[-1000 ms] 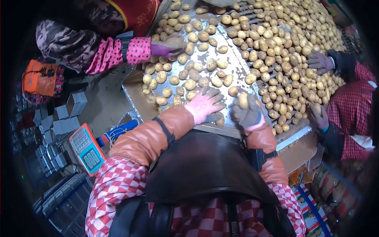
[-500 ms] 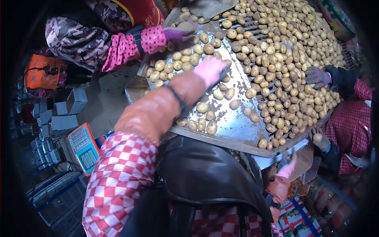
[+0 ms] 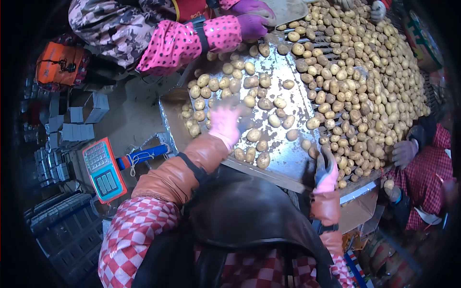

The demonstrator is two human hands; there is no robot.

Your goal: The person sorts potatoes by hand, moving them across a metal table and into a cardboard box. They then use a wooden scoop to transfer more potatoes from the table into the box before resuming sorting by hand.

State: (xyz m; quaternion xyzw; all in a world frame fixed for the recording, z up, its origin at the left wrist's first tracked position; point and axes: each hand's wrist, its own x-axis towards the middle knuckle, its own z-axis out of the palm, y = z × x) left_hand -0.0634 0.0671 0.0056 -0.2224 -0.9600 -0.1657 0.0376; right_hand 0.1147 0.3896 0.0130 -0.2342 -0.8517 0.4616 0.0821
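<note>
At centre frame, a left hand (image 3: 227,120) apparently gathers potatoes (image 3: 254,135) on a metal bench (image 3: 284,164), the right hand (image 3: 327,169) right of centre, both grips too unclear to tell, the next pickup calling for cupping.

Near the left edge of the metal surface (image 3: 284,163), we get the left hand (image 3: 226,123) mostly as a blur (whether it touches the potatoes (image 3: 265,103), we cannot tell). At the near right corner, whether the right hand (image 3: 328,172) holds anything escapes us. Past the far left corner, the picture's top edge cuts off a co-worker (image 3: 177,45); the scale (image 3: 104,168) bears markings too small to read.
</note>
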